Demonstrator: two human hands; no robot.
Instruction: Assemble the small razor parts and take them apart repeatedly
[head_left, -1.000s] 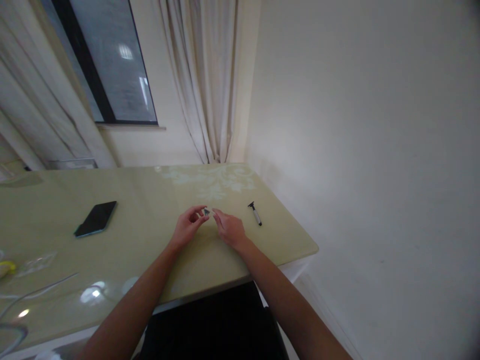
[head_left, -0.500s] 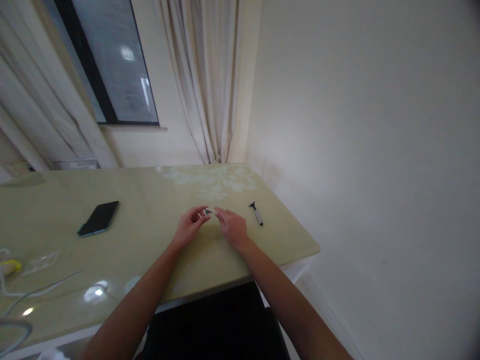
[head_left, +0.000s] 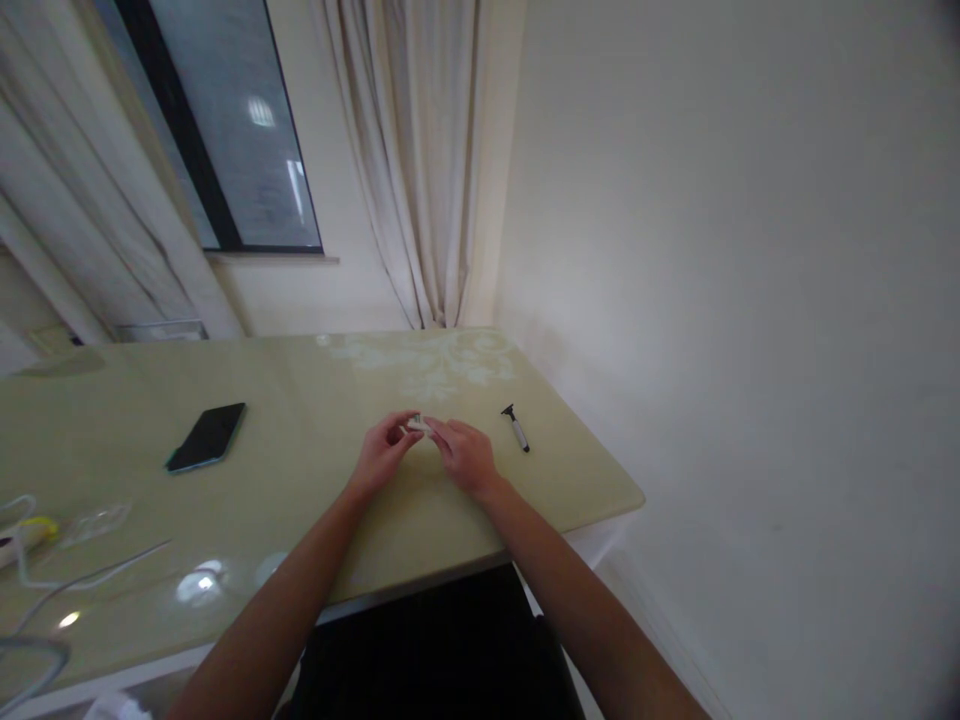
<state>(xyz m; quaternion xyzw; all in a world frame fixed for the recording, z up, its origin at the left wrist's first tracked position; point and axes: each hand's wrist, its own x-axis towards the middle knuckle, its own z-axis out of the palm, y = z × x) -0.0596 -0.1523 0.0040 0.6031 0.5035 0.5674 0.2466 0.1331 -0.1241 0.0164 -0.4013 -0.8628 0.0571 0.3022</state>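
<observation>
Between my two hands is a small whitish piece [head_left: 417,424], too small to name for sure. My left hand [head_left: 380,450] pinches its left side with thumb and forefinger. The fingers of my right hand [head_left: 463,455] close on its right side, partly covering it. Both hands are just above the table, wrists toward me. To the right of my right hand lies a razor [head_left: 516,428] with a black head and a grey and black handle, apart from the hand.
A black tablet-like device [head_left: 207,438] lies on the glossy table [head_left: 300,520] to the left. Pale cables [head_left: 97,578], a yellow and white object [head_left: 30,535] and a clear plastic piece [head_left: 96,522] are at the far left. A wall [head_left: 712,350] borders the right side.
The small whitish piece has turned a little between my fingers. Both hands keep their grip on it. The whole view has shifted slightly, while the razor and tablet-like device stay put.
</observation>
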